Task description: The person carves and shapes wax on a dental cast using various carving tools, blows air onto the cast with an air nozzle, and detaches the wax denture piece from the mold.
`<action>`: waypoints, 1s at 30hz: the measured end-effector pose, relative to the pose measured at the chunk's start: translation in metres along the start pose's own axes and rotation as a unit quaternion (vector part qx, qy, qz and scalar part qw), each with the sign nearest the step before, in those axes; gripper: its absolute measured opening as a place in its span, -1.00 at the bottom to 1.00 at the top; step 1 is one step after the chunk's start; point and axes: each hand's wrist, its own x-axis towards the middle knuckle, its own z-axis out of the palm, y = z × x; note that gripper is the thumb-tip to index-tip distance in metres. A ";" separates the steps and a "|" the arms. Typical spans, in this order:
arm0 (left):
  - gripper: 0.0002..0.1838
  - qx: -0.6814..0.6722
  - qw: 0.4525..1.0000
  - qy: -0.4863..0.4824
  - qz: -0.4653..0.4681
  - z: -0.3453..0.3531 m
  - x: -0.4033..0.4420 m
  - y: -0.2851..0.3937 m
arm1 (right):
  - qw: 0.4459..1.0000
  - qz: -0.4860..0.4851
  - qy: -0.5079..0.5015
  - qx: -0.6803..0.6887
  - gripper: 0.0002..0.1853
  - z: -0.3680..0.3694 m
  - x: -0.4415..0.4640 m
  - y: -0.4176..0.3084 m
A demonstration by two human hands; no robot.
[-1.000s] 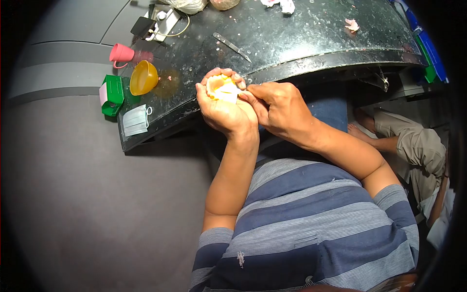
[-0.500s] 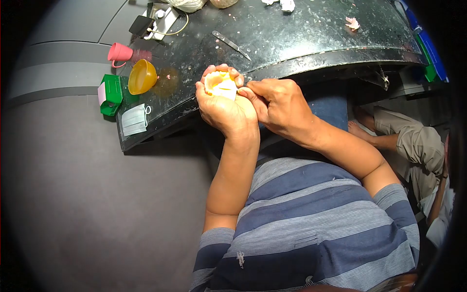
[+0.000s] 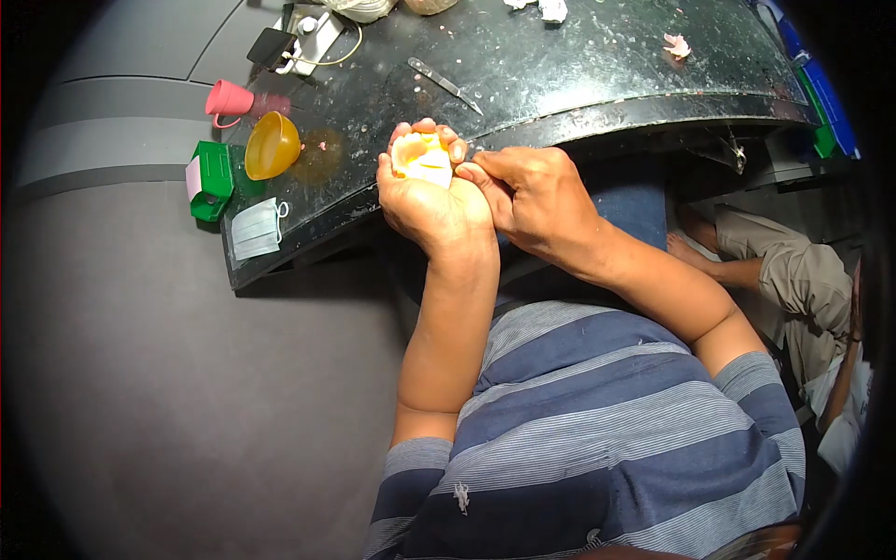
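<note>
My left hand (image 3: 425, 201), palm up over the table's front edge, cradles a pale cream and orange dental cast (image 3: 424, 161) with a curved, arch-like rim. Its fingers curl around the far side of the cast. Close against it on the right, my right hand (image 3: 532, 196) is closed in a pinch, thumb and forefinger together near the cast's right side. Whatever sits in that pinch is too small or hidden to make out. A scalpel (image 3: 445, 86) lies on the black table just beyond my hands.
The black table (image 3: 560, 84) bears a yellow bowl (image 3: 272, 147), pink mug (image 3: 228, 98), green container (image 3: 213, 182), face mask (image 3: 257, 231) and power strip (image 3: 315, 42). Pink scraps (image 3: 678, 47) lie farther back. Another person's legs (image 3: 784, 257) are at the right.
The dental cast has tilted slightly in my left hand, so its inner face shows a little differently. My right hand has shifted only a touch and stays pinched beside it.
</note>
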 end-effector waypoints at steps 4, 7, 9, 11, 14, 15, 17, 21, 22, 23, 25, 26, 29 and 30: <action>-0.84 -0.007 1.000 -0.005 -0.006 0.000 0.000 0.001 | 1.000 -0.006 0.003 -0.007 -0.69 0.000 0.001 -0.001; -0.85 -0.005 1.000 -0.001 -0.006 0.000 0.001 0.001 | 1.000 -0.002 0.000 -0.005 -0.70 0.000 0.000 -0.001; -0.85 -0.012 1.000 -0.001 -0.009 0.000 0.001 0.001 | 1.000 -0.001 -0.003 -0.005 -0.70 0.000 0.000 -0.001; -0.85 -0.017 1.000 -0.001 -0.013 0.001 0.001 0.002 | 1.000 0.005 -0.001 -0.005 -0.70 0.000 0.001 -0.002; -0.84 -0.024 1.000 0.002 -0.019 0.001 0.002 0.003 | 1.000 0.014 0.003 -0.002 -0.71 0.000 0.001 -0.003; -0.84 -0.022 0.999 0.005 -0.024 0.000 0.002 0.003 | 1.000 0.014 0.003 -0.002 -0.71 0.000 0.001 -0.004; -0.84 -0.020 0.999 0.006 -0.029 0.001 0.004 0.003 | 1.000 0.008 0.007 -0.010 -0.72 0.000 0.002 -0.003; -0.75 0.007 0.999 0.031 -0.034 0.004 0.005 0.001 | 1.000 0.013 0.008 -0.001 -0.72 -0.001 0.003 -0.003; -0.64 0.024 0.998 0.041 -0.036 0.005 0.006 0.001 | 1.000 0.013 0.008 -0.005 -0.72 0.000 0.003 -0.002; -0.64 0.024 0.998 0.042 -0.036 0.005 0.006 0.001 | 1.000 0.014 0.007 -0.008 -0.72 0.001 0.003 -0.002; -0.64 0.024 0.998 0.035 -0.044 0.004 0.008 0.001 | 1.000 0.013 0.010 -0.014 -0.72 0.001 0.003 -0.002; -0.64 0.024 0.998 0.036 -0.044 0.004 0.009 0.001 | 1.000 0.012 0.012 -0.019 -0.72 0.001 0.003 -0.002; -0.63 0.039 0.997 0.043 -0.049 0.002 0.010 0.001 | 1.000 0.013 0.008 -0.005 -0.72 -0.001 0.003 0.000; -0.72 0.016 0.998 0.027 -0.049 0.001 0.006 0.000 | 1.000 0.012 0.008 -0.004 -0.72 -0.001 0.003 -0.001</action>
